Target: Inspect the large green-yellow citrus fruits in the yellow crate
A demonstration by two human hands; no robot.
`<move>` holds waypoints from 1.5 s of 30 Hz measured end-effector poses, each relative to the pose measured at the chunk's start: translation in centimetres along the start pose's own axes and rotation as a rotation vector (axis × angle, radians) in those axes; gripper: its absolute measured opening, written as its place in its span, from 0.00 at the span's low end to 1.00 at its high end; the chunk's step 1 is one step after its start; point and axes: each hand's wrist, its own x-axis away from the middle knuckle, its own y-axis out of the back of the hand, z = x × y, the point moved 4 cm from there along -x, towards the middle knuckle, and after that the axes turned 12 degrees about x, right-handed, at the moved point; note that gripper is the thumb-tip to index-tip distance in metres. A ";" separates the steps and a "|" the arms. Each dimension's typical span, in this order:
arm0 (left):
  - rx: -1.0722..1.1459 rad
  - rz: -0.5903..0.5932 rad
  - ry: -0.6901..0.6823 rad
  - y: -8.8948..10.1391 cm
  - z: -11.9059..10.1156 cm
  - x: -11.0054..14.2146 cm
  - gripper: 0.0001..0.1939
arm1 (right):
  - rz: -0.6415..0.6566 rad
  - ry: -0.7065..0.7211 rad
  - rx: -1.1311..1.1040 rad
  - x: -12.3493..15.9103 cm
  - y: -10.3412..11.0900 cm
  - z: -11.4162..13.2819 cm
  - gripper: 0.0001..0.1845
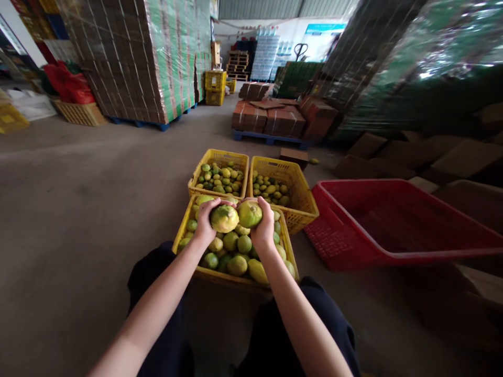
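Observation:
My left hand (pixel 205 220) is closed round a yellow-green citrus fruit (pixel 224 218). My right hand (pixel 265 226) grips a greener citrus fruit (pixel 249 213) beside it, and the two fruits touch. Both are held just above a yellow crate (pixel 184 222) full of similar fruit between my knees. Behind it stand two more yellow crates, the left one (pixel 219 155) well filled with smaller fruit and the right one (pixel 304 201) about half filled.
A large empty red crate (pixel 393 256) lies tilted to the right. Pallets of shrink-wrapped boxes (pixel 141 57) rise at the back left, low stacks of brown cartons (pixel 271 118) in the middle, and loose cardboard (pixel 451 157) at far right. Bare concrete floor (pixel 78 199) spreads left.

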 end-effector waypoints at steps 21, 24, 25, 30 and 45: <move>-0.075 0.012 0.014 0.5 0.2 0.1 0.11 | -0.104 0.145 0.135 1.2 0.6 1.3 0.20; -0.068 -0.018 0.021 0.5 0.2 0.1 0.11 | -0.109 0.129 0.123 1.2 0.6 1.3 0.20; -0.063 -0.029 0.025 0.5 0.2 0.1 0.12 | -0.110 0.123 0.120 1.1 0.5 1.2 0.20; -0.054 -0.036 0.027 0.3 -0.1 0.1 0.12 | -0.111 0.124 0.100 1.0 0.3 1.1 0.22; 0.147 -0.022 0.225 -0.2 -0.1 0.1 0.18 | -0.010 0.211 -0.008 1.9 -0.6 1.5 0.19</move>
